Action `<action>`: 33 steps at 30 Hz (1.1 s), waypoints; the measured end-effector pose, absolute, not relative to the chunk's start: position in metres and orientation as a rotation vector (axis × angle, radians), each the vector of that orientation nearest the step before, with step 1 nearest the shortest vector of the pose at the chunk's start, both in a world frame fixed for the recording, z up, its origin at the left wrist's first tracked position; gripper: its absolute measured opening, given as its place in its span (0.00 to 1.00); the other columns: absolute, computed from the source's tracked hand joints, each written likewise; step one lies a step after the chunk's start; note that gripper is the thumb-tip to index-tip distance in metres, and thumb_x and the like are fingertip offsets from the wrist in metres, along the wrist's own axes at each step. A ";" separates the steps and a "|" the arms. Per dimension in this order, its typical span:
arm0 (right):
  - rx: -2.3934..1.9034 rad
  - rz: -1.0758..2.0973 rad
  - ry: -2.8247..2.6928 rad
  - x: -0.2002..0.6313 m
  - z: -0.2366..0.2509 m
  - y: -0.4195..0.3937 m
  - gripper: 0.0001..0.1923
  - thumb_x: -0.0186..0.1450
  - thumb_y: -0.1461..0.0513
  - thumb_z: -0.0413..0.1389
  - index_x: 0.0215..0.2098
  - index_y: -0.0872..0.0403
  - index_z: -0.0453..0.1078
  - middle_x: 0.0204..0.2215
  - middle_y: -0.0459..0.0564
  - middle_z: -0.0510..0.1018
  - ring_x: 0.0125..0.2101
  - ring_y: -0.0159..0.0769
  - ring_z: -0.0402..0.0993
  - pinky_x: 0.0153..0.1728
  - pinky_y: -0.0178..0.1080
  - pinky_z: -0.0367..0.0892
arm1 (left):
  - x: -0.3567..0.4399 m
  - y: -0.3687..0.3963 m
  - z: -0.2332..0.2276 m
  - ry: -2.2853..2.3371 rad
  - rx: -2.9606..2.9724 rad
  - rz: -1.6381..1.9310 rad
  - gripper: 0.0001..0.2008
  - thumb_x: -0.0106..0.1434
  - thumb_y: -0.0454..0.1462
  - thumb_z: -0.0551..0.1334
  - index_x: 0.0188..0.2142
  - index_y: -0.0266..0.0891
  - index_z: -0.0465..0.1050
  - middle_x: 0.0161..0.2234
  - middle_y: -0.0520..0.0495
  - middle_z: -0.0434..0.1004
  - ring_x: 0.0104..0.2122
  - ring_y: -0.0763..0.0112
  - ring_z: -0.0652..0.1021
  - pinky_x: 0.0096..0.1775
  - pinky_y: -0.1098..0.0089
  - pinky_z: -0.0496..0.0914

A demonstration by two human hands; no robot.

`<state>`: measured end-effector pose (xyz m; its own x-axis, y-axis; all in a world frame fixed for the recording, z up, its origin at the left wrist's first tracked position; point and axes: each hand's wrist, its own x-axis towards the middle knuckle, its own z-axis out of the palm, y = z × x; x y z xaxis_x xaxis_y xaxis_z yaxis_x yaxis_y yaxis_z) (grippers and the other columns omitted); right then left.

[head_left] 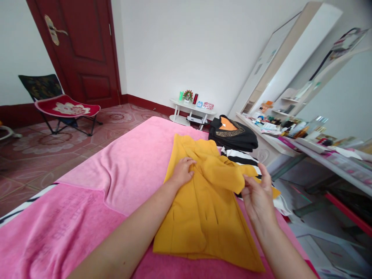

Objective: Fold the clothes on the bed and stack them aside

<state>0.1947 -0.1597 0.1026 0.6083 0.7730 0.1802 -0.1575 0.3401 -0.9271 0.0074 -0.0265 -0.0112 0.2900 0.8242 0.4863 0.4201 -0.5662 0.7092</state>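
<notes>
A mustard-yellow jacket (188,224) lies spread on the pink bed cover, its hem toward me. My left hand (183,171) rests on its upper front, fingers curled onto the cloth. Farther right, my right hand (257,190) pinches the end of a yellow sleeve (223,176) between thumb and fingers, holding it raised across the jacket. Beneath and beyond that sleeve shows a black-and-white striped garment (241,157). A folded black garment (232,135) with gold trim and an orange inside lies at the bed's far right corner.
The pink cover (130,155) stretches left over the bed. A cluttered dressing table (270,135) with bottles runs along the right. A small white shelf table (186,104) stands by the far wall, and a red folding chair (66,106) sits near the door (84,50).
</notes>
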 end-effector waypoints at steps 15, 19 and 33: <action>-1.494 -0.038 -1.394 0.202 0.121 -0.153 0.13 0.55 0.62 0.55 0.38 0.50 0.77 0.33 0.47 0.79 0.30 0.35 0.74 0.35 0.39 0.69 | 0.018 -0.028 0.014 1.220 2.362 1.171 0.09 0.60 0.34 0.58 0.36 0.43 0.77 0.49 0.45 0.70 0.49 0.61 0.70 0.51 0.61 0.66; -1.436 -0.439 -1.450 0.201 0.137 -0.150 0.07 0.57 0.60 0.57 0.31 0.51 0.76 0.43 0.51 0.75 0.44 0.42 0.70 0.45 0.45 0.66 | 0.014 -0.028 0.030 1.238 2.286 1.189 0.11 0.58 0.30 0.56 0.39 0.41 0.74 0.42 0.46 0.72 0.46 0.64 0.71 0.49 0.65 0.67; -1.267 -0.286 -1.457 0.181 0.163 -0.157 0.05 0.60 0.62 0.55 0.26 0.51 0.70 0.36 0.49 0.77 0.39 0.37 0.73 0.45 0.41 0.65 | 0.013 -0.044 0.073 1.124 2.260 1.421 0.17 0.59 0.27 0.51 0.41 0.41 0.74 0.40 0.47 0.76 0.44 0.65 0.74 0.47 0.66 0.67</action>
<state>0.1808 -0.1573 0.1630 0.2057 0.5286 0.8236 0.8008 0.3928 -0.4522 0.0125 -0.0444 0.0732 0.2293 0.7155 0.6599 0.4773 -0.6736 0.5644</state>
